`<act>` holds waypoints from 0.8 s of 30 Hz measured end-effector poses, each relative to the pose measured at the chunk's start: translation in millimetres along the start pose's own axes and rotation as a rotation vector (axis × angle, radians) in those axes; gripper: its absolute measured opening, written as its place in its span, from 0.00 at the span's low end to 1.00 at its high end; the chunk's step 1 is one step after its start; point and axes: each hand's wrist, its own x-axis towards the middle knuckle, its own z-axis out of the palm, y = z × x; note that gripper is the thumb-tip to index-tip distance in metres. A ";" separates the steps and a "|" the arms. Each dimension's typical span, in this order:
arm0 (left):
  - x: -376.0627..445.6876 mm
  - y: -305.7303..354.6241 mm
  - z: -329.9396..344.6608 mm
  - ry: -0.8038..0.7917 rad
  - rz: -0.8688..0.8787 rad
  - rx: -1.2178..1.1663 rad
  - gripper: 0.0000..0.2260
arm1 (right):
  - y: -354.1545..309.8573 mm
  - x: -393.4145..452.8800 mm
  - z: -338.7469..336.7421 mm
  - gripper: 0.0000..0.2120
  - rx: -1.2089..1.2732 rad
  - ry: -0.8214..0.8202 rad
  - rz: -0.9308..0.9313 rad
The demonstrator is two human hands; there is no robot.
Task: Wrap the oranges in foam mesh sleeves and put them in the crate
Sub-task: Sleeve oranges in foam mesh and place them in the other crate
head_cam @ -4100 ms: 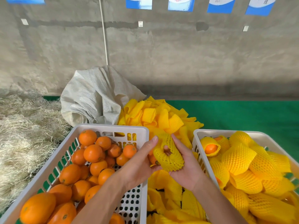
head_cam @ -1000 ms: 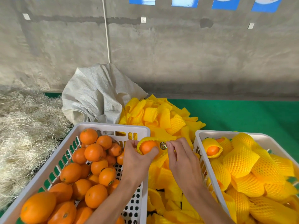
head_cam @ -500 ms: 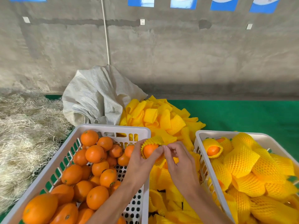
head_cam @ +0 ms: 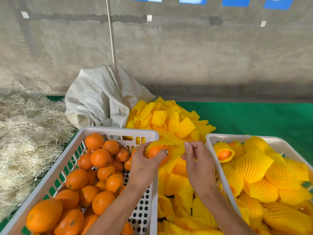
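While we look down from the head camera, we see the left hand [head_cam: 144, 164] curled around a round orange fruit [head_cam: 155, 152] that sits partly inside a yellow foam mesh sleeve [head_cam: 171, 147]. The fruit is held in the air between the two crates, just above the right rim of the white plastic crate of bare oranges [head_cam: 153, 133]. The sleeve lies almost horizontal, with its long axis running from left to right; its open mouth points to the left and toward us, and the orange shows there. The right hand [head_cam: 196, 160] is at the other end of the sleeve, with its fingers bent; the thumb and fingertips seem to pinch the mesh edge, but we cannot tell this for sure. Under the hands is a loose pile of flat yellow foam sleeves [head_cam: 169, 119]. On the right stands the second white plastic crate [head_cam: 210, 138], which holds oranges already wrapped in mesh. Behind are a grey woven sack [head_cam: 101, 99], dry straw [head_cam: 25, 133] and a green floor mat [head_cam: 254, 116].
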 end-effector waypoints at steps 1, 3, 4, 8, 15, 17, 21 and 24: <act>-0.2 -0.2 0.3 0.010 0.003 0.004 0.13 | -0.8 -0.2 -0.4 0.12 -0.023 -0.001 -0.046; -2.0 -2.7 1.2 0.042 0.024 0.037 0.16 | -5.0 -4.8 3.9 0.14 -0.053 -0.036 -0.175; -2.7 -4.5 1.3 0.051 0.036 0.064 0.18 | -7.8 -8.0 7.6 0.14 -0.072 -0.055 -0.252; -1.4 -10.0 -1.8 0.040 0.046 0.071 0.24 | -13.8 -14.6 19.5 0.10 -0.207 -0.084 -0.542; -3.3 -11.2 1.2 0.067 0.202 0.073 0.25 | -17.2 -15.1 13.1 0.27 0.097 -0.139 0.151; -5.0 -16.8 2.6 0.046 0.231 0.117 0.25 | -15.8 -12.8 15.4 0.30 0.300 -0.304 0.449; -10.7 -21.3 8.9 -0.123 0.261 0.271 0.32 | -9.4 -10.2 15.6 0.22 0.681 -0.436 0.591; -13.2 -19.3 15.3 -0.233 0.345 0.360 0.34 | -1.8 -6.2 10.8 0.23 0.852 -0.258 0.672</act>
